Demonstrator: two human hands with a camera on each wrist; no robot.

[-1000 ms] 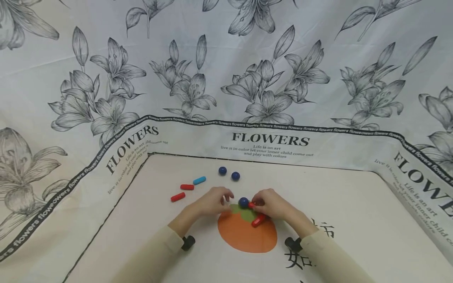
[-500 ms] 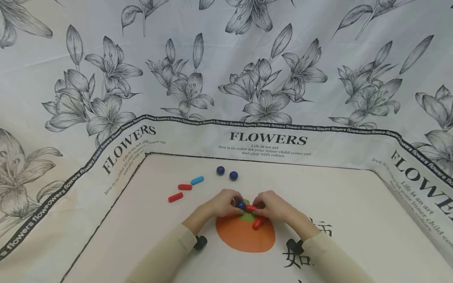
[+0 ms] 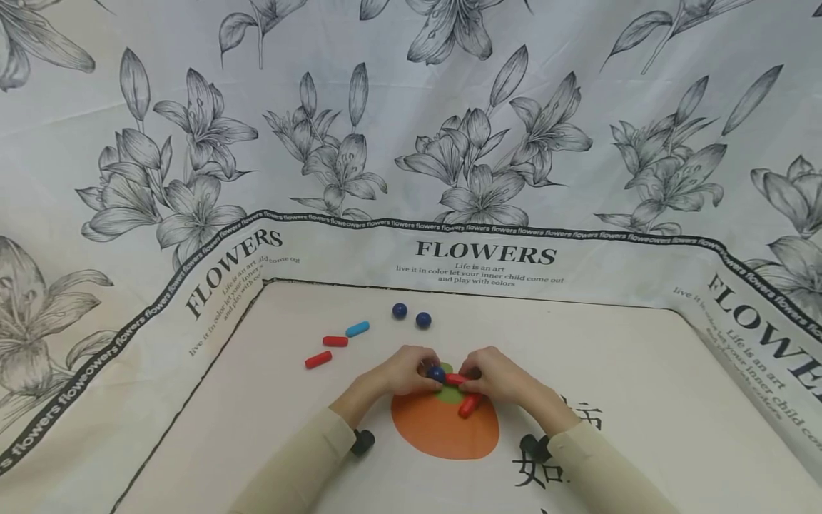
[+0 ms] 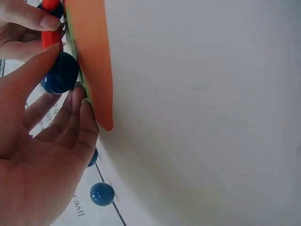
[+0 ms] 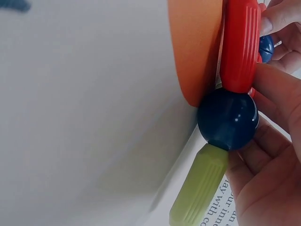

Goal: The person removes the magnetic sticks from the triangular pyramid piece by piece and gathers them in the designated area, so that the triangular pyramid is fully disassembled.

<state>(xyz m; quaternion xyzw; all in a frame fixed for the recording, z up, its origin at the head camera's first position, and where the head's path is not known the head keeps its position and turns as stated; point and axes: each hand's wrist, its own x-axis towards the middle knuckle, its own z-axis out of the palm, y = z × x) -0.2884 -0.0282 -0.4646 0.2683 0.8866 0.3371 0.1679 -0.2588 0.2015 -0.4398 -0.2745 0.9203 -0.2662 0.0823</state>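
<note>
Between the left fingers (image 3: 422, 353), a blue ball (image 3: 437, 373), partly hidden.

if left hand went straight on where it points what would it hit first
Probably the red, ribbed, plastic-looking rod, whose end appears to touch the glossy dark blue ball pinched in the left hand; the right hand holds that rod. Exact depth is unclear.
</note>
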